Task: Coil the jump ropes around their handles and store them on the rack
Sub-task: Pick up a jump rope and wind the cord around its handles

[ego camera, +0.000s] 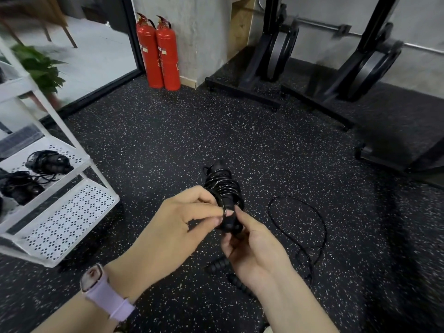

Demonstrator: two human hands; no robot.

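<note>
Watch (96, 282): lilac strap on the left wrist, nearest the camera.
Spare rope (298, 227): lies loose on the floor just right of the hands; its two ribbed handles (217, 265) lie under the right hand, partly hidden by it.
Left hand (168, 227): fingers curled, thumb and forefinger pinching the cord at the near end of the bundle.
Right hand (252, 246): curled round the lower end of the bundle, thumb up against the cord.
Bundle (222, 188): a black jump rope wound in many turns round its handles, held above the floor between both hands, its far end pointing away from the person and tilted a little left.
Floor (168, 131): black rubber with pale specks, under everything.
Rack (60, 212): white perforated shelves, left of the hands; the lowest shelf shows bare.
Stored ropes (48, 162): two dark coiled bundles on the next shelf up, one behind the other, well left of the hands.
Extinguishers (158, 54): two red ones upright, side by side against the wall, beyond the hands.
Plant (38, 66): green leaves behind the rack, far left.
Frames (276, 58): black gym stands with dark discs, far right; blurred.
</note>
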